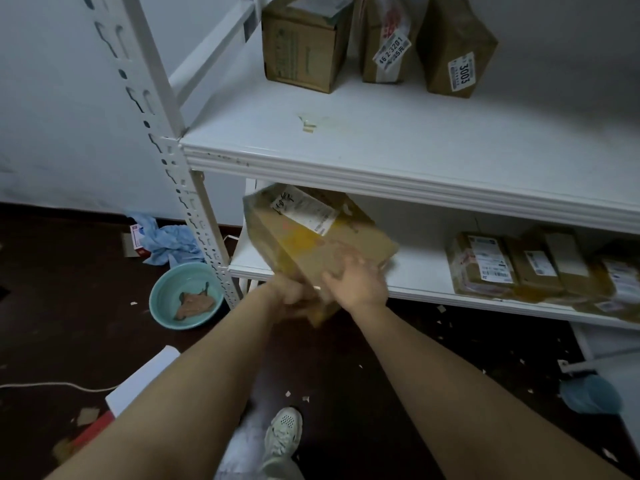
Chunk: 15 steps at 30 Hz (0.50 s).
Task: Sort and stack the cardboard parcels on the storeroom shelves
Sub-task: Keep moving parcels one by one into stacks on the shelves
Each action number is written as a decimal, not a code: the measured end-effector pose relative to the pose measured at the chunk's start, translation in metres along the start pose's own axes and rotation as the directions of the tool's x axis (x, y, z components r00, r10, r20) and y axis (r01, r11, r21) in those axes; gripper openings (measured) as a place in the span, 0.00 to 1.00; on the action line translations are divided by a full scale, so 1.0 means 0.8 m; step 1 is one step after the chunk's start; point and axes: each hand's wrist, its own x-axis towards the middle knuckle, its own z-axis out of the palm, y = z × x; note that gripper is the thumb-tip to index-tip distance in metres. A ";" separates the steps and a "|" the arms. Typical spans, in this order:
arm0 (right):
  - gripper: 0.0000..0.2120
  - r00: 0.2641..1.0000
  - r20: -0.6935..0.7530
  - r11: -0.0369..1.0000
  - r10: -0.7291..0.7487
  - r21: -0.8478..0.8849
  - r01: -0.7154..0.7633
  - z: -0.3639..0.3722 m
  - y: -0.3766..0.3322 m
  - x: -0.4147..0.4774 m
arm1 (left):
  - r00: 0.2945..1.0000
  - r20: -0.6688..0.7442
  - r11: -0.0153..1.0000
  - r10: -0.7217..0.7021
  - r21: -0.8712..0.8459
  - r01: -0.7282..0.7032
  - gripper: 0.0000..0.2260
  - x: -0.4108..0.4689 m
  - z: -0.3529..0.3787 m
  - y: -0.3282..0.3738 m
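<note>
Parcel point(311, 247), label blurred, gripped in fingers point(348, 259) of right hand point(358, 284), left hand point(294, 296); upper parcel point(457, 46) marked 3003

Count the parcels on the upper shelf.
3, in a row at the back of the upper shelf: a plain box on the left, a taped parcel in the middle, a tilted parcel labelled 3003 on the right. Others may lie beyond the frame.

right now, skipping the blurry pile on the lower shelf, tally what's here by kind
brown cardboard parcels on the upper white shelf: 3
brown cardboard parcel held by left hand and right hand: 1
round teal bowl: 1
pale sneaker: 1
total: 6
</note>
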 end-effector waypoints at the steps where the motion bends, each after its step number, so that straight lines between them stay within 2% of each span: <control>1: 0.35 0.996 -0.039 0.996 0.079 -0.025 -0.081 -0.006 0.011 0.004 | 0.990 0.135 0.999 -0.029 0.044 0.023 0.09 -0.007 0.016 0.002; 2: 0.39 0.987 -0.066 0.987 0.149 -0.047 -0.152 -0.012 0.021 0.006 | 0.977 0.208 0.996 -0.049 0.087 0.031 0.11 -0.009 0.031 0.005; 3: 0.44 0.979 -0.074 0.979 0.191 -0.061 -0.196 -0.016 0.031 0.007 | 0.979 0.198 0.993 -0.047 0.117 0.024 0.11 -0.009 0.042 0.010; 4: 0.46 0.979 -0.058 0.977 0.197 -0.074 -0.202 -0.019 0.037 0.007 | 0.994 0.111 0.991 -0.017 0.131 0.002 0.09 -0.005 0.046 0.016; 6: 0.49 0.990 0.027 0.983 0.140 -0.123 -0.135 -0.016 0.046 0.008 | 0.979 -0.189 0.979 0.079 0.199 -0.040 0.05 0.003 0.036 0.030; 8: 0.46 0.993 0.090 0.990 0.074 -0.128 -0.062 -0.006 0.050 0.014 | 0.894 -0.380 0.897 0.238 0.439 -0.052 0.05 0.012 0.014 0.037; 9: 0.43 0.994 0.096 0.994 0.058 -0.094 -0.049 -0.005 0.053 0.020 | 0.826 -0.468 0.857 0.314 0.514 -0.035 0.06 0.019 0.005 0.035; 12: 0.40 0.996 0.089 1.000 0.016 -0.023 -0.014 -0.015 0.065 0.039 | 0.579 -0.734 0.900 0.355 0.436 0.001 0.16 0.031 -0.011 0.037; 13: 0.39 0.996 0.086 0.999 0.002 -0.044 0.002 -0.019 0.070 0.045 | 0.545 -0.748 0.893 0.378 0.449 -0.004 0.19 0.037 -0.017 0.041; 15: 0.36 0.999 0.040 0.995 0.018 -0.099 -0.014 -0.021 0.078 0.056 | 0.613 -0.687 0.888 0.390 0.457 -0.053 0.28 0.045 -0.028 0.047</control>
